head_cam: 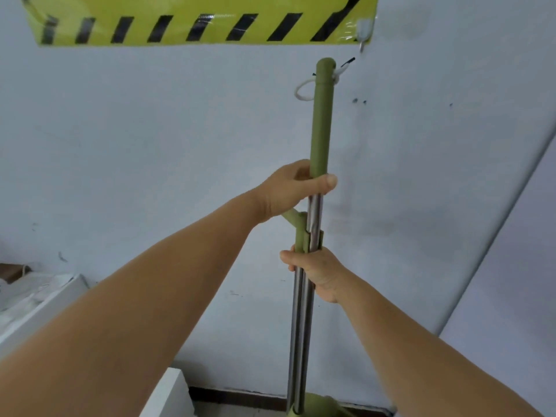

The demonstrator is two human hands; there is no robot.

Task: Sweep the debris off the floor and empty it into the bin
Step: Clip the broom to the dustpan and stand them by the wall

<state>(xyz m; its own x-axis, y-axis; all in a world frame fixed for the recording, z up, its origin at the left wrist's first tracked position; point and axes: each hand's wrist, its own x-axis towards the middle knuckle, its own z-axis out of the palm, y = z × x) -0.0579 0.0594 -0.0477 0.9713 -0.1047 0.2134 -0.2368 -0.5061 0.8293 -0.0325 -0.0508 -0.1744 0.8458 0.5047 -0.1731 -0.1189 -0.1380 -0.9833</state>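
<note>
Left hand (pixel 288 188) grips broom handle (pixel 323 121) | right hand (pixel 319 270) clamps both steel poles (pixel 301 326) | light, stiff, slick metal; hold green sleeve

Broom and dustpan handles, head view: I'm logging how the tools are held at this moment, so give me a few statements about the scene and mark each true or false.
1. The left hand grips the green handle above the right hand. True.
2. The right hand hangs free, holding nothing. False: it is wrapped around the metal poles lower down.
3. A white cord loop is tied near the top of the green handle. True.
4. The handles lie flat on the floor. False: they stand roughly upright before the wall.
5. A yellow and black striped sign hangs above. True.
</note>
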